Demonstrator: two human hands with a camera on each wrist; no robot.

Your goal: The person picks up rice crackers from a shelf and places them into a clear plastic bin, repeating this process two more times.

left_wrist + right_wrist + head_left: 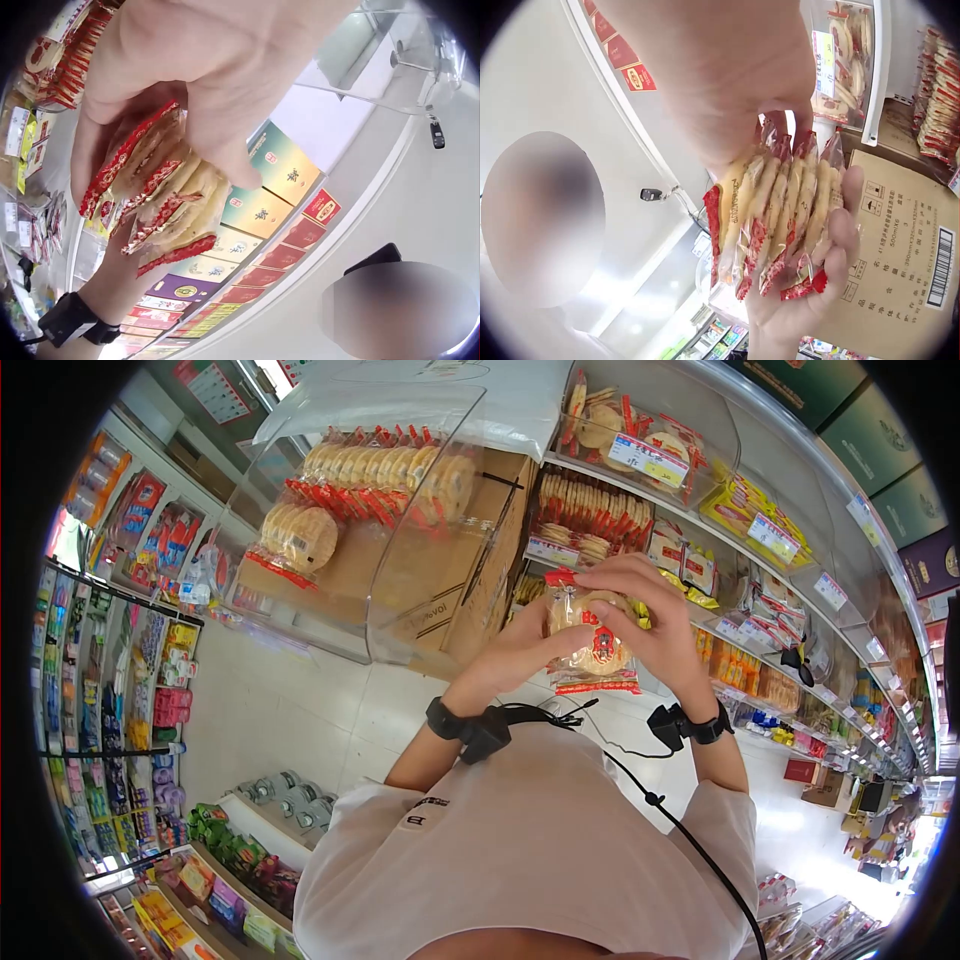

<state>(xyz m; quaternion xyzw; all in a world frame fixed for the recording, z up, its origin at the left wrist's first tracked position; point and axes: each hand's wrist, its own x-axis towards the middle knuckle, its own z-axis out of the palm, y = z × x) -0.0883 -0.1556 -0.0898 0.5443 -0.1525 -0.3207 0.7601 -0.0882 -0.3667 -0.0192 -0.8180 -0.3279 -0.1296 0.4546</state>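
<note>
Between both hands, in front of the chest, is a stack of round wrapped biscuits (600, 645) in clear packets with red printed ends. From the left side my left hand (518, 650) grips the stack, its thumb lying across the front packet. My right hand (655, 625) holds the other side, fingers over the top. In the right wrist view several biscuit packets (780, 214) stand face to face, the fingers of the left hand (829, 277) curled round their far edge. The left wrist view has the thumb and fingers of the left hand (187, 67) spread around the packets (169, 195).
A clear acrylic bin (375, 595) at the left holds rows of similar biscuits (385, 470) over cardboard. Beside it stands a cardboard box (900, 247). Stocked shelves with price tags (775, 537) curve along the right. Packaged goods hang on a rack (110, 710) at far left.
</note>
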